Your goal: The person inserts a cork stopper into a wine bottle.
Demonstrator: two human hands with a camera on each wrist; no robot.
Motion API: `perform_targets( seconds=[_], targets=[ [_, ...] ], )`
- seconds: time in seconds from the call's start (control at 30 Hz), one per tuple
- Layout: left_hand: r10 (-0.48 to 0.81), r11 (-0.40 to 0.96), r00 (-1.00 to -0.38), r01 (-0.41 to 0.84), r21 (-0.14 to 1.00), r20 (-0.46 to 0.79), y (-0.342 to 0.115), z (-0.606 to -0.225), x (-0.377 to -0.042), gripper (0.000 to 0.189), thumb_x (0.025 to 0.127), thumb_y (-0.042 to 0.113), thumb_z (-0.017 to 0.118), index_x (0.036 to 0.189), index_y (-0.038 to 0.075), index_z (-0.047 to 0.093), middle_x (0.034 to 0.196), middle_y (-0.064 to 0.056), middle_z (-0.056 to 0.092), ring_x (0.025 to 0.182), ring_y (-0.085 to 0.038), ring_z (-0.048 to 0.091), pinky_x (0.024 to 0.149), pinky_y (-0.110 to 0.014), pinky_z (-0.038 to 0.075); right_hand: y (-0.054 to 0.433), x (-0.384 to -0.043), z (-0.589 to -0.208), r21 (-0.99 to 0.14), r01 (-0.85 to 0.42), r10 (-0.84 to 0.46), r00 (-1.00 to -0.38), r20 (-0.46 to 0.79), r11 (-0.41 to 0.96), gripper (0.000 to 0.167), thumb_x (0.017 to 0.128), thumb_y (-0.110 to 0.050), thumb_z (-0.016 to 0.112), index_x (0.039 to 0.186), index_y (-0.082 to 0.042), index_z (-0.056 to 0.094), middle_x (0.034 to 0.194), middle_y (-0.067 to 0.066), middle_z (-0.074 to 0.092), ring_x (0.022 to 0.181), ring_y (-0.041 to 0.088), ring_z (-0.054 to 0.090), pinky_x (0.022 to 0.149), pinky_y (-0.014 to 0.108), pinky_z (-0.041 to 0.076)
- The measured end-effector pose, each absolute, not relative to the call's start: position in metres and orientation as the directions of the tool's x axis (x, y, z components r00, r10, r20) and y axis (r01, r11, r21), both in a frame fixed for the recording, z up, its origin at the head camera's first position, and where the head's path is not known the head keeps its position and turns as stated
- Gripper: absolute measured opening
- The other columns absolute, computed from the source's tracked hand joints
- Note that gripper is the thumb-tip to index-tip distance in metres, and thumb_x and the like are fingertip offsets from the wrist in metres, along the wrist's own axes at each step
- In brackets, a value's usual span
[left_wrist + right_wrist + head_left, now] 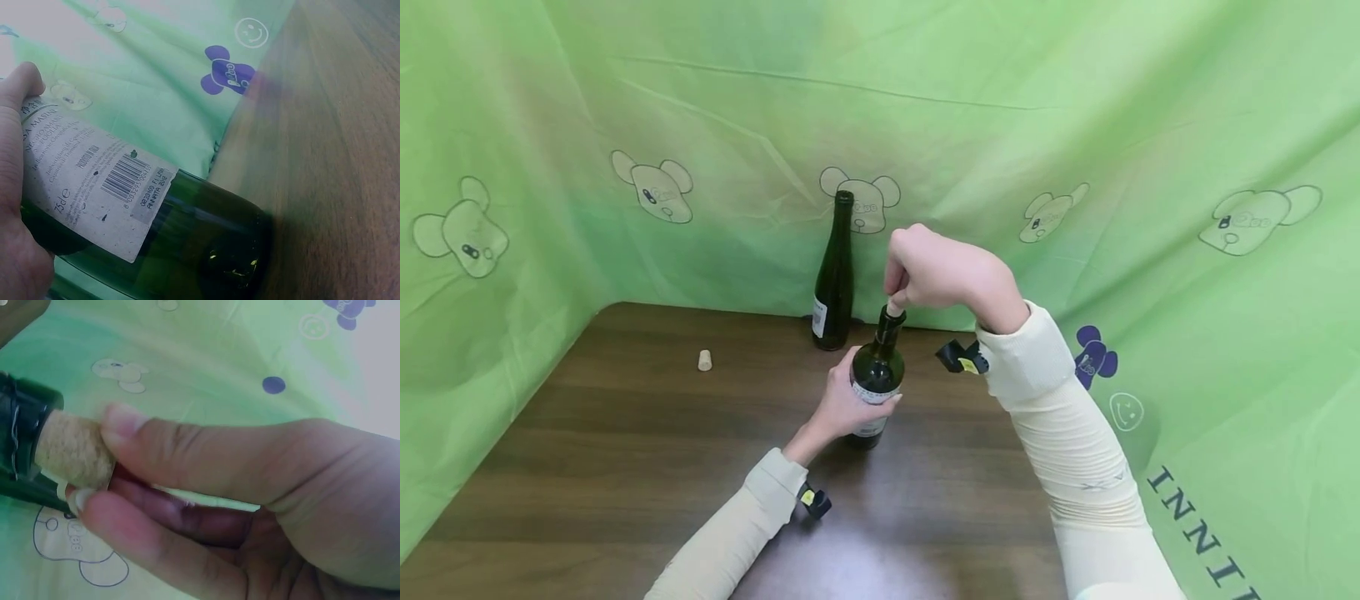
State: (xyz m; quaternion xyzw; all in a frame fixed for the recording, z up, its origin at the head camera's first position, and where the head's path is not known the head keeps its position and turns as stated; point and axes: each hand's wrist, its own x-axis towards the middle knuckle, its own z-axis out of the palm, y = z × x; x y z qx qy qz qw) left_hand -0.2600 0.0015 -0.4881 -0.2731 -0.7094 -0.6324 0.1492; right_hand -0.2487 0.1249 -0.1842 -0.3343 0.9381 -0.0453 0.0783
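Note:
A dark green wine bottle (877, 368) stands in the middle of the wooden table. My left hand (841, 402) grips it around the body, over the pale printed label (94, 178). Above the bottle, my right hand (946, 271) bends down from the wrist and pinches a cork (75, 450) between thumb and fingers. The cork's narrow end sits in the bottle's mouth (44, 428), and most of its length shows outside the rim. Some of the right hand's fingers are hidden behind the thumb in the right wrist view.
Behind the held bottle, a second dark green bottle (833, 287) stands upright near the table's back edge. Another cork (704, 360) stands on the table (625, 450) to the left. A green curtain (737, 108) with printed mouse heads surrounds the back and sides.

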Motion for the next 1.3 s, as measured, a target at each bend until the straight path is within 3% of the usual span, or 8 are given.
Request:
perform_targets(
  seconds=[0.2,0.4,0.57,0.67,0.87,1.0,1.1,1.3],
  targets=[
    [0.190,0.044,-0.790,0.600,0.799,0.583,0.003,-0.488,-0.261,0.065,0.070,0.015,0.090,0.124,0.011,0.056,0.109,-0.006,0.072,0.097,-0.019,0.070,0.087,-0.037,0.057,0.125,-0.253,-0.183,-0.134,-0.647,-0.661,-0.736,-0.149,0.751,0.034,0.084,-0.005,0.079,0.055,-0.013,0.064,0.055,-0.009,0.050,0.058,0.007,0.039,0.055,0.025,0.033],
    [0.188,0.064,-0.799,0.591,0.804,0.572,0.005,-0.487,-0.260,0.066,0.068,0.009,0.091,0.125,0.009,0.056,0.109,-0.008,0.072,0.097,-0.019,0.069,0.086,-0.036,0.057,0.122,-0.253,-0.182,-0.104,-0.655,-0.662,-0.725,-0.191,0.748,0.047,0.084,-0.004,0.078,0.051,-0.016,0.047,0.054,-0.008,0.029,0.058,0.008,0.024,0.054,0.025,0.021],
    [0.196,0.027,-0.781,0.608,0.793,0.593,0.004,-0.467,-0.248,0.063,0.069,0.002,0.088,0.123,0.002,0.055,0.107,-0.014,0.072,0.095,-0.022,0.069,0.085,-0.036,0.057,0.116,-0.250,-0.175,-0.042,-0.661,-0.650,-0.723,-0.234,0.749,0.045,0.083,0.000,0.076,0.050,-0.016,0.050,0.053,-0.008,0.031,0.057,0.008,0.026,0.053,0.025,0.024],
    [0.198,0.006,-0.782,0.604,0.797,0.591,0.001,-0.456,-0.240,0.060,0.070,0.000,0.086,0.121,0.001,0.055,0.106,-0.015,0.071,0.096,-0.022,0.069,0.085,-0.036,0.057,0.118,-0.252,-0.175,-0.063,-0.647,-0.641,-0.730,-0.239,0.760,0.031,0.088,-0.009,0.075,0.058,-0.014,0.068,0.054,-0.010,0.051,0.056,0.006,0.038,0.054,0.024,0.035],
    [0.202,0.017,-0.812,0.562,0.827,0.548,-0.001,-0.455,-0.236,0.060,0.069,0.001,0.086,0.121,0.002,0.055,0.107,-0.014,0.071,0.097,-0.021,0.069,0.088,-0.035,0.056,0.143,-0.271,-0.203,-0.267,-0.640,-0.686,-0.714,-0.141,0.721,0.029,0.102,-0.032,0.061,0.090,-0.014,0.080,0.076,0.000,0.071,0.064,0.010,0.052,0.064,0.030,0.048],
    [0.188,-0.009,-0.790,0.592,0.806,0.583,0.000,-0.459,-0.238,0.061,0.067,-0.001,0.086,0.120,0.000,0.055,0.104,-0.015,0.071,0.094,-0.019,0.068,0.085,-0.034,0.056,0.159,-0.283,-0.237,-0.425,-0.616,-0.695,-0.717,-0.046,0.663,0.036,0.106,-0.030,0.047,0.106,-0.011,0.078,0.101,0.004,0.075,0.090,0.014,0.065,0.087,0.037,0.053],
    [0.175,-0.006,-0.775,0.616,0.788,0.607,0.003,-0.470,-0.248,0.063,0.066,-0.001,0.087,0.120,-0.001,0.055,0.104,-0.016,0.070,0.093,-0.020,0.068,0.084,-0.034,0.057,0.163,-0.288,-0.262,-0.548,-0.579,-0.682,-0.731,0.021,0.604,0.045,0.107,-0.032,0.039,0.110,-0.008,0.077,0.114,0.005,0.075,0.116,0.019,0.064,0.105,0.042,0.047],
    [0.167,0.017,-0.786,0.606,0.796,0.595,0.006,-0.492,-0.261,0.067,0.066,0.009,0.090,0.123,0.006,0.056,0.106,-0.010,0.071,0.095,-0.019,0.068,0.088,-0.035,0.056,0.156,-0.288,-0.312,-0.867,-0.425,-0.700,-0.702,0.135,0.259,0.069,0.105,-0.044,0.024,0.114,0.007,0.071,0.114,0.013,0.075,0.117,0.026,0.066,0.109,0.046,0.045]
  ],
)
